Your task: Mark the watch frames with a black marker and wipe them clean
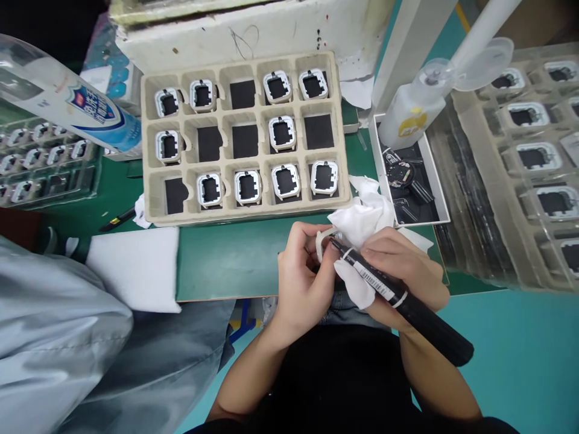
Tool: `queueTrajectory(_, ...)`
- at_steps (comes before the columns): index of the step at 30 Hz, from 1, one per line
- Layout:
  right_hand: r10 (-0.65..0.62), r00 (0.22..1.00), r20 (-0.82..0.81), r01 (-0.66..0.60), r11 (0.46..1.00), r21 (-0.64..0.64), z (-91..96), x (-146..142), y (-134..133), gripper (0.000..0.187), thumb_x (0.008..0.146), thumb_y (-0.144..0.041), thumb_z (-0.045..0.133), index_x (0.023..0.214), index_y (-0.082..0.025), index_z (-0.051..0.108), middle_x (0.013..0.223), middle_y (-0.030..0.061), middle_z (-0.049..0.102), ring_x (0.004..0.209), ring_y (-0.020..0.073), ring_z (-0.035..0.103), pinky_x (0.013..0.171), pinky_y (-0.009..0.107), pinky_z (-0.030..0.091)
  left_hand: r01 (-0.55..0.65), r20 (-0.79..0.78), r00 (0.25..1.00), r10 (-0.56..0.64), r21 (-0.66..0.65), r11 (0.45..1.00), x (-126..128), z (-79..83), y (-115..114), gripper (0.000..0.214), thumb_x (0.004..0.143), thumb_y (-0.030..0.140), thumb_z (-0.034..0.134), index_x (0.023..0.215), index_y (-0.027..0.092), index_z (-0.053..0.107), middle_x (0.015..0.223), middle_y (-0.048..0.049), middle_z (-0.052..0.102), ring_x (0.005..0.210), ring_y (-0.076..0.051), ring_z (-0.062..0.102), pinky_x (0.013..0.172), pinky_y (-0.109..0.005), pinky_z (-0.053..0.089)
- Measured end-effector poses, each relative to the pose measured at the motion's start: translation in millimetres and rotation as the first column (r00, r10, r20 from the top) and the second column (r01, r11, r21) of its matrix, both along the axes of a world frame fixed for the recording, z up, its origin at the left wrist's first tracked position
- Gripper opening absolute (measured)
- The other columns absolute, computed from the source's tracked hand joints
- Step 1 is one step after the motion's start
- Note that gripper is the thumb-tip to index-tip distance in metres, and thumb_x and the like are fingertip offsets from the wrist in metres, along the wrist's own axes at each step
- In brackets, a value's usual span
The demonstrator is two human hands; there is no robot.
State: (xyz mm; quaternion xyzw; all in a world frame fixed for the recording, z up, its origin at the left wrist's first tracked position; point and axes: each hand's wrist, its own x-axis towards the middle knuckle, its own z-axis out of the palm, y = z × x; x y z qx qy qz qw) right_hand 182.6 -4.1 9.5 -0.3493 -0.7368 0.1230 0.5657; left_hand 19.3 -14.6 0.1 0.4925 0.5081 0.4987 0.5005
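Observation:
My left hand is closed around a small white watch case frame at the front edge of the bench. In my right hand is a black marker pen with a barcode label, its tip against or very near the frame. A white wipe bunches behind my fingers, and part of it hangs below the pen, by my right hand. Just beyond, a beige compartment tray holds several similar frames, with dark pads showing in the other compartments. My fingers hide part of the held frame.
A spray bottle stands left of the tray. On the right, a dispenser bottle sits in a white box with dark parts, beside stacked trays. A white cloth lies near a person's sleeve at left.

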Motion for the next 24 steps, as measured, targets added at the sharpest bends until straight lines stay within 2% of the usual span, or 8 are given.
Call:
queueTrajectory(5, -0.017, 1.0, -0.005, 0.017, 1.0, -0.007, 0.7, -0.4, 0.3, 0.034, 0.089, -0.018, 0.09, 0.119, -0.023, 0.075, 0.084, 0.0031, 0.076, 0.069, 0.0218, 0.07, 0.059, 0.039, 0.061, -0.003, 0.039, 0.999, 0.004, -0.027, 1.0, 0.5, 3.6, 0.7, 0.017, 0.109, 0.042, 0.073, 0.115, 0.026, 0.069, 0.075, 0.0021, 0.067, 0.062, -0.014, 0.06, 0.076, -0.029, 0.061)
queueTrajectory(10, -0.009, 0.992, -0.123, 0.008, 1.0, -0.006, -2.2, -0.5, 0.6, 0.032, 0.085, -0.012, 0.09, 0.113, -0.018, 0.076, 0.082, 0.0037, 0.076, 0.069, 0.0219, 0.071, 0.057, 0.038, 0.058, 0.047, 0.254, 0.967, -0.007, -0.151, 0.987, 0.2, 12.2, 6.0, 0.027, 0.103, 0.042, 0.083, 0.108, 0.025, 0.064, 0.07, 0.0055, 0.069, 0.05, -0.012, 0.064, 0.051, -0.021, 0.055)
queueTrajectory(14, -0.063, 0.964, -0.258, 0.051, 0.997, -0.05, -6.3, 5.5, -0.8, 0.024, 0.086, -0.019, 0.089, 0.108, -0.022, 0.079, 0.08, 0.0002, 0.075, 0.062, 0.0206, 0.07, 0.056, 0.038, 0.056, 0.085, 0.375, 0.927, -0.009, -0.188, 0.979, 1.6, 9.4, 10.1, 0.031, 0.101, 0.041, 0.084, 0.11, 0.025, 0.059, 0.079, 0.0033, 0.078, 0.05, -0.013, 0.068, 0.045, -0.021, 0.053)
queueTrajectory(16, -0.105, 0.951, -0.291, 0.09, 0.994, -0.064, -11.5, 10.6, -2.0, 0.029, 0.082, -0.017, 0.093, 0.107, -0.025, 0.08, 0.079, -0.0008, 0.075, 0.061, 0.0207, 0.069, 0.055, 0.038, 0.057, 0.1, 0.388, 0.921, -0.031, -0.159, 0.982, 3.0, 5.6, 10.2, 0.03, 0.103, 0.042, 0.082, 0.112, 0.024, 0.06, 0.085, -0.0006, 0.082, 0.055, -0.013, 0.07, 0.049, -0.021, 0.053)
queueTrajectory(19, -0.266, 0.923, -0.279, 0.262, 0.964, -0.053, -22.6, 15.7, -2.1, 0.032, 0.073, -0.014, 0.094, 0.101, -0.026, 0.084, 0.078, 0.0025, 0.077, 0.062, 0.0238, 0.073, 0.054, 0.039, 0.059, 0.107, 0.372, 0.925, -0.078, -0.059, 0.992, 2.1, 4.6, 8.2, 0.025, 0.107, 0.041, 0.079, 0.113, 0.022, 0.063, 0.089, -0.0044, 0.085, 0.074, -0.015, 0.078, 0.069, -0.024, 0.059)
queueTrajectory(20, -0.308, 0.904, -0.296, 0.316, 0.949, -0.022, -25.8, 16.0, -1.9, 0.04, 0.07, -0.018, 0.096, 0.108, -0.026, 0.085, 0.083, 0.0041, 0.08, 0.065, 0.0261, 0.075, 0.053, 0.04, 0.06, 0.108, 0.355, 0.93, -0.091, -0.027, 0.994, -0.4, 6.8, 7.5, 0.024, 0.108, 0.041, 0.077, 0.114, 0.022, 0.064, 0.09, -0.0054, 0.085, 0.082, -0.016, 0.08, 0.078, -0.026, 0.061)
queueTrajectory(22, -0.428, 0.846, -0.317, 0.427, 0.901, -0.077, -29.4, 14.8, -2.7, 0.038, 0.071, -0.026, 0.095, 0.108, -0.028, 0.088, 0.089, 0.0082, 0.082, 0.07, 0.0309, 0.078, 0.058, 0.046, 0.064, 0.084, 0.29, 0.953, -0.088, 0.025, 0.996, -11.5, 15.7, 7.3, 0.021, 0.108, 0.04, 0.076, 0.116, 0.023, 0.067, 0.094, -0.0072, 0.086, 0.093, -0.02, 0.083, 0.088, -0.031, 0.063)
queueTrajectory(24, -0.474, 0.818, -0.326, 0.457, 0.88, -0.132, -28.9, 12.8, -5.1, 0.029, 0.074, -0.033, 0.095, 0.103, -0.03, 0.089, 0.088, 0.0094, 0.082, 0.07, 0.033, 0.078, 0.059, 0.049, 0.064, -0.009, 0.166, 0.986, -0.004, 0.078, 0.997, -33.5, 28.7, 11.5, 0.021, 0.106, 0.04, 0.079, 0.115, 0.023, 0.07, 0.097, -0.0078, 0.086, 0.093, -0.021, 0.083, 0.086, -0.032, 0.063)
